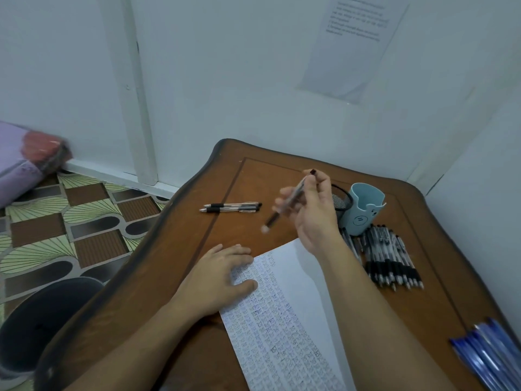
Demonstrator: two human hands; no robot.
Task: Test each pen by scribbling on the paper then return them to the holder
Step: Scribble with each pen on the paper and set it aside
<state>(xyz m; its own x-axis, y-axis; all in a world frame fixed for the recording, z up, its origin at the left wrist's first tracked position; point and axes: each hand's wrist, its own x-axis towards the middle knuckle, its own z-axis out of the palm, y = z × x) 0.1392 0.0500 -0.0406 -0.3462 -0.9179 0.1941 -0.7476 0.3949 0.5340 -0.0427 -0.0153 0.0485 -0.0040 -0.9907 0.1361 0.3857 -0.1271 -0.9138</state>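
pen: pinched in the curled fingers of the right hand, raised clear of the sheet, tip slanting down and out past that hand's fingertips, blurred.

table: wooden, under both hands, its curved edge close on the left hand's outer side; could lose any rolling pen over that edge to the floor.

paper: below the right wrist, pressed down near its far corner by the flat, straight fingers of the left hand. crowded with marks, bare only along the strip by the right forearm. hard to judge a fresh scribble if laid among the old ones; liable to skid if the left hand lifts.

pile of black pens: loose, just outside the right forearm; easily scattered by a sweep of that arm, and easily muddled, tested with untested.

blue holder and black mesh holder: just beyond the right hand, the mesh one partly hidden by it; could tip from a careless knock on the return.

two pens: side by side beyond the left hand; free to roll if bumped.
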